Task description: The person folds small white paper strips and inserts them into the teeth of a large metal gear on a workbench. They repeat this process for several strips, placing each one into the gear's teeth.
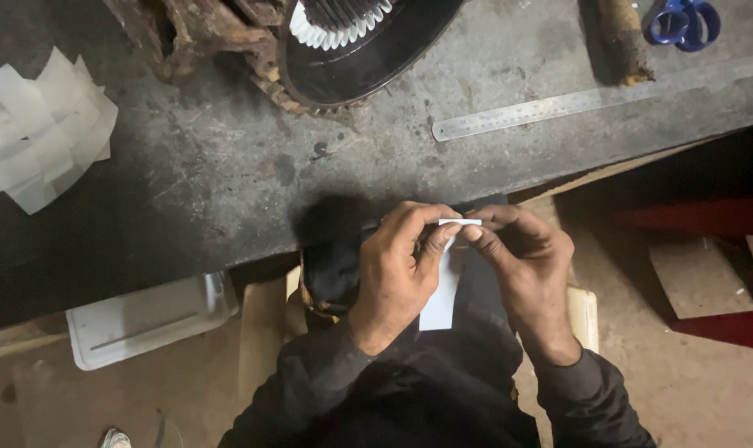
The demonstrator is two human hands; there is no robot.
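1. Left hand and right hand pinch the top of a white strip between fingertips, just off the table edge.
2. Farther on lie a steel ruler and a paper pile.
3. Farthest stand a gear and blue scissors.

Count of items on and near the bench

Two hands are seen, one white paper strip, one steel ruler, one toothed gear ring, one blue scissors, one heap of paper pieces, one white tray.
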